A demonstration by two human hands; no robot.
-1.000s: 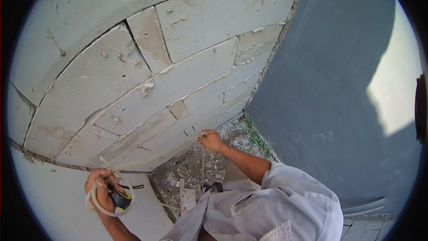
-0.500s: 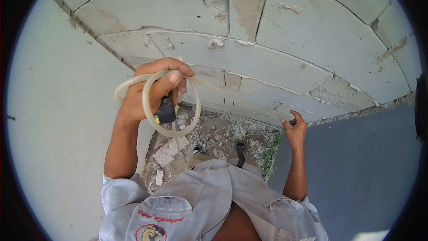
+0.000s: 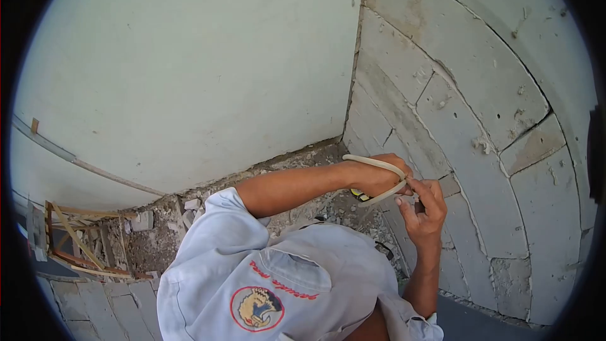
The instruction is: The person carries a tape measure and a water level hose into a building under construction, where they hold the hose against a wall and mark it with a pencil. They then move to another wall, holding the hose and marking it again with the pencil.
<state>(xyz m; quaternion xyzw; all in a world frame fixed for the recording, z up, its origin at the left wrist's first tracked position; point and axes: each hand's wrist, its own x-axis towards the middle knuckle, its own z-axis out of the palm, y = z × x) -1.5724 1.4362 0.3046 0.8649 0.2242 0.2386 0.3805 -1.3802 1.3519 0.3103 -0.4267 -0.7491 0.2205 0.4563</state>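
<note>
My left hand [image 3: 372, 178] is closed around a coil of clear plastic tubing [image 3: 379, 163] and a black-and-yellow tape measure [image 3: 359, 195], held low in front of the block wall [image 3: 480, 126]. My right hand [image 3: 421, 209] is right beside it, its fingertips pinching the tubing where it meets my left hand. Both hands sit close to the wall's lower courses. My grey work shirt [image 3: 278, 278] fills the bottom of the view.
A smooth plastered wall [image 3: 189, 69] meets the block wall at a corner. Rubble and broken block pieces [image 3: 164, 227] cover the ground below. Wooden slats and scrap [image 3: 76, 240] lie at the lower left.
My view has swung left toward the corner. My left hand came down with the tubing coil, and my right hand moved off the wall to meet it.
</note>
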